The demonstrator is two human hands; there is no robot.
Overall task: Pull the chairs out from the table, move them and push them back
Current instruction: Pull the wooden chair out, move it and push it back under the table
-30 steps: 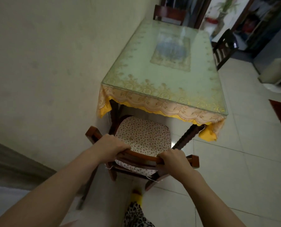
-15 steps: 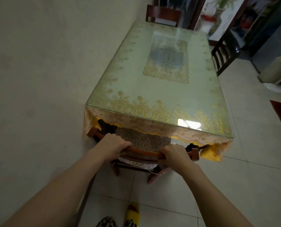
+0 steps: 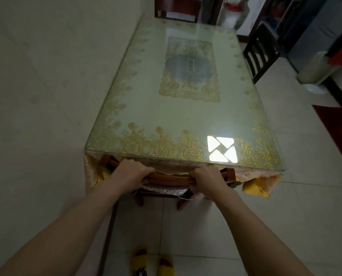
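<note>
A brown wooden chair stands at the near end of the glass-topped table, its seat almost wholly hidden under the tabletop and the lace cloth. Only its top rail, part of the back and a strip of patterned cushion show. My left hand is wrapped over the left part of the top rail. My right hand grips the right part of the same rail. A second brown chair sits at the table's far end, and a dark slatted chair stands at its right side.
A pale wall runs close along the table's left side. Tiled floor lies to the right, with a red mat at the right edge. A white bin and dark furniture stand at the back right. My yellow slippers are below.
The near chair has slid forward under the table with both hands on its rail, so the cushion is now nearly covered. I have stepped closer to the table.
</note>
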